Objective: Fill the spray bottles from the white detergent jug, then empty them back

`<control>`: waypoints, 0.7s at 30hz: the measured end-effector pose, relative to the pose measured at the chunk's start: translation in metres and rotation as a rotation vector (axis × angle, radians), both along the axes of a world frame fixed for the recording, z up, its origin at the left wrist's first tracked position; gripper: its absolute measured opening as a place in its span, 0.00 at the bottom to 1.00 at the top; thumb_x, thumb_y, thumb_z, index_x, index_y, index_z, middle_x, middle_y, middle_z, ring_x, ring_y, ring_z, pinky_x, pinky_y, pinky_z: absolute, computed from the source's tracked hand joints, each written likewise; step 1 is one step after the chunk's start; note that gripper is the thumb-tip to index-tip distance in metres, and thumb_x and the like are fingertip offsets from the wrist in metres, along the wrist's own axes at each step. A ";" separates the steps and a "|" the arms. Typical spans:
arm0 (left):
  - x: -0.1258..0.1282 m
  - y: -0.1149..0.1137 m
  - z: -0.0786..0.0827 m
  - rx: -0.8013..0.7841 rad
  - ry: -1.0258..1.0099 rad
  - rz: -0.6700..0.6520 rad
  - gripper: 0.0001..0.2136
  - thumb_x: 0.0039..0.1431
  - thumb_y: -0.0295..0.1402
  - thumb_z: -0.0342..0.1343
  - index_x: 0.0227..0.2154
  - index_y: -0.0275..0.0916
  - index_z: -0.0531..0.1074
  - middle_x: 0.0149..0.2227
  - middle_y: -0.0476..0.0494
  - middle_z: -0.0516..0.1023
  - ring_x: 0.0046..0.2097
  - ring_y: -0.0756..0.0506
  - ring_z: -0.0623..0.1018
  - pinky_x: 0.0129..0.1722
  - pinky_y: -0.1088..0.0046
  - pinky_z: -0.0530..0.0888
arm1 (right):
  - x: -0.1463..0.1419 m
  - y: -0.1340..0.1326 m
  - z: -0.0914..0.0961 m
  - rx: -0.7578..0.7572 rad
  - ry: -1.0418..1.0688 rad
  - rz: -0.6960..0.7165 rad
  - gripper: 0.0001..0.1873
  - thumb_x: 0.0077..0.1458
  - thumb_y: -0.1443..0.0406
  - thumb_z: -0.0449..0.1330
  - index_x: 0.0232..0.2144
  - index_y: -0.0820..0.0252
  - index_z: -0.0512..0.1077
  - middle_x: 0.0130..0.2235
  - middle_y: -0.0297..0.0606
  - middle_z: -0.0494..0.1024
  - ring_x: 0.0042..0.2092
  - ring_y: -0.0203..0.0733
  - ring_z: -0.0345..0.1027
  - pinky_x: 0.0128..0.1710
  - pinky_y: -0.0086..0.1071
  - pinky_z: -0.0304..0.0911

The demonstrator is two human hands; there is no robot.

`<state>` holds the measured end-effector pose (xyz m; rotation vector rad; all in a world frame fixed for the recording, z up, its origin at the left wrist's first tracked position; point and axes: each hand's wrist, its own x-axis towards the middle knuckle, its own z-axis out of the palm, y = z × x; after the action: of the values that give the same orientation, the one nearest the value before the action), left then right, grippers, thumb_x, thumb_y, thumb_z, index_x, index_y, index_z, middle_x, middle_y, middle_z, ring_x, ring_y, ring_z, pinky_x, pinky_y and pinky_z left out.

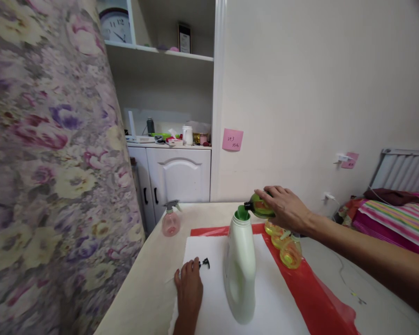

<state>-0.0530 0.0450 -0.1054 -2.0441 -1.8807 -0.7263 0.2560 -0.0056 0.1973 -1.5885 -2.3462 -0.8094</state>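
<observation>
My right hand (pixel 281 207) is wrapped round a green bottle (pixel 260 207) with a black neck. The bottle lies tilted to the left, its mouth at the green pouring spout (pixel 242 213) of a large pale green jug (pixel 242 270). The jug stands upright, its handle side toward me. Whether liquid is flowing cannot be made out. Low on the left, my left hand (pixel 190 286) is closed over a pump dispenser; its black pump head (pixel 204 263) sticks out to the right, and a thin pale tube shows to the left. Part of the pump is hidden under my fingers.
White paper (pixel 209 246) and a red plastic sheet (pixel 300 284) cover part of the table (pixel 139 284). A pink spray bottle (pixel 171 222) stands back left. Several bottles of yellow liquid (pixel 291 253) stand right of the jug. A floral curtain (pixel 56 163) hangs at left.
</observation>
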 end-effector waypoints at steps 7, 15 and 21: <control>0.000 0.001 -0.002 -0.002 -0.009 -0.006 0.22 0.59 0.17 0.44 0.53 0.38 0.70 0.50 0.39 0.77 0.53 0.42 0.72 0.56 0.55 0.57 | -0.001 -0.002 0.003 0.015 -0.032 -0.013 0.42 0.43 0.68 0.63 0.61 0.55 0.55 0.54 0.48 0.68 0.53 0.56 0.62 0.46 0.42 0.59; 0.001 0.000 -0.001 0.008 -0.002 0.001 0.22 0.59 0.17 0.44 0.53 0.38 0.70 0.49 0.39 0.77 0.53 0.42 0.72 0.57 0.56 0.57 | -0.001 -0.002 0.004 0.040 -0.048 -0.003 0.43 0.43 0.67 0.64 0.61 0.54 0.55 0.53 0.47 0.69 0.52 0.55 0.62 0.46 0.41 0.59; 0.001 0.003 -0.002 0.017 -0.004 -0.002 0.21 0.59 0.17 0.44 0.52 0.38 0.70 0.49 0.38 0.76 0.52 0.42 0.72 0.57 0.55 0.57 | -0.001 -0.002 0.004 0.038 -0.054 0.003 0.42 0.43 0.67 0.63 0.61 0.55 0.55 0.54 0.47 0.69 0.52 0.55 0.62 0.46 0.41 0.59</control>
<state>-0.0517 0.0476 -0.1077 -2.0359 -1.8688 -0.7451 0.2548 -0.0080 0.2014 -1.5673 -2.3544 -0.9014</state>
